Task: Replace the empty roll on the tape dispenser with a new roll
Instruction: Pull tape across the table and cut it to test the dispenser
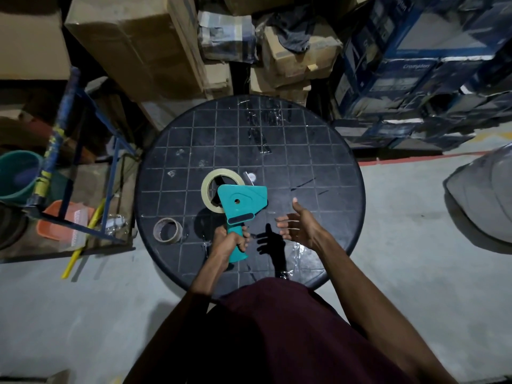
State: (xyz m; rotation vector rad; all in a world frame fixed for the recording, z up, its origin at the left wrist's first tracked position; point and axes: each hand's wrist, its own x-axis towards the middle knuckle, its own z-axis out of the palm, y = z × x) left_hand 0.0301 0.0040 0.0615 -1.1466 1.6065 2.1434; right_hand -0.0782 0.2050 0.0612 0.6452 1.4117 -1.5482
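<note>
A teal tape dispenser (pixel 240 206) is held above a round black table (pixel 318 151), with my left hand (pixel 230 242) shut on its handle. A pale new tape roll (pixel 210 187) sits behind the dispenser's flat side plate, partly hidden by it; I cannot tell how it is seated. An empty brown cardboard roll (pixel 168 230) lies on the table, left of my left hand. To the right of the dispenser my right hand (pixel 299 227) hovers with fingers spread, holding nothing.
Strips of clear tape (pixel 260 126) stick to the far tabletop, and crumpled clear film (pixel 302 253) lies near its front edge. Cardboard boxes (pixel 133 42) and blue cartons (pixel 415 70) stand behind. A blue metal frame (pixel 72 151), a green bucket (pixel 16 173) and an orange tray (pixel 66 223) are left.
</note>
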